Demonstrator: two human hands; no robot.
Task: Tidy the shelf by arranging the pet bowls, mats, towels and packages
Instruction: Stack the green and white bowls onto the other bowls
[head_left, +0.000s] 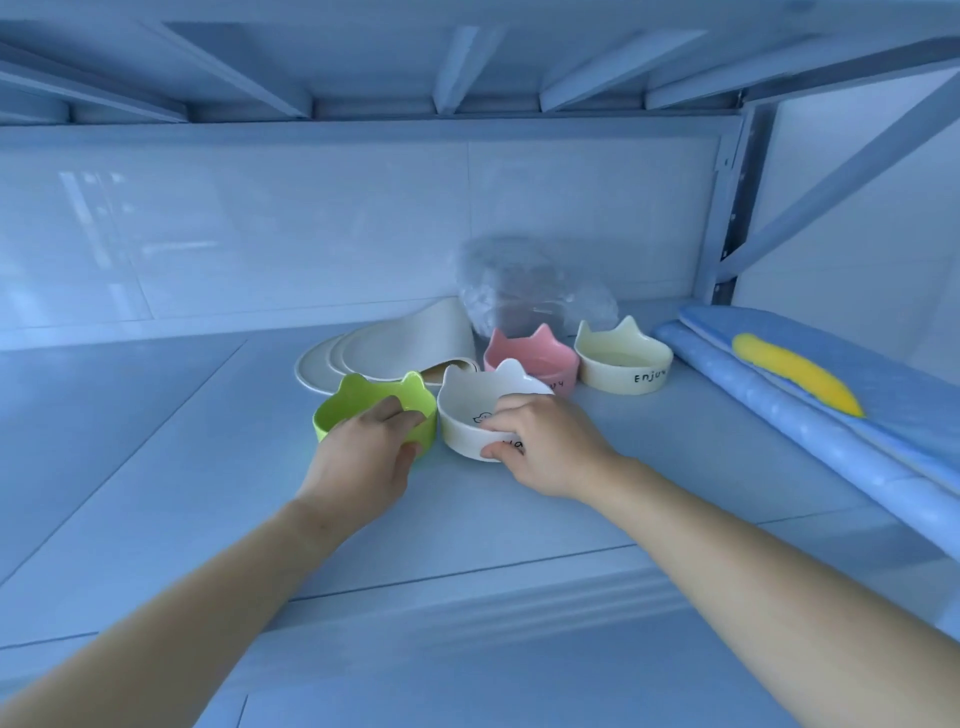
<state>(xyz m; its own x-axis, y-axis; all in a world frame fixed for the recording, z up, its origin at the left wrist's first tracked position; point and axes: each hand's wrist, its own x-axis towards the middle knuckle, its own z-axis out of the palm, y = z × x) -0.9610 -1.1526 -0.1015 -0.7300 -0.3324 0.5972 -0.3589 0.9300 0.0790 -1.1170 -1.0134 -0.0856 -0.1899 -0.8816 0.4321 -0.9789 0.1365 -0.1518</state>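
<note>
Four cat-eared pet bowls stand on the shelf board (156, 467). My left hand (366, 452) grips the near rim of the green bowl (348, 402), fingers inside and thumb outside. My right hand (540, 441) holds the near rim of the white bowl (467, 410) the same way. The two bowls sit side by side, almost touching. Behind them are a pink bowl (530, 356) and a cream bowl (623, 364) marked "Enjoy". Round pale mats (395, 348) lean and lie behind the green bowl. A clear plastic package (524, 286) stands at the back.
Folded blue towels or pads (841, 415) lie along the right side with a yellow strip (800, 374) on top. The upper shelf's ribs hang close overhead. A metal upright (727, 218) and brace stand at the back right. The shelf's left half is bare board.
</note>
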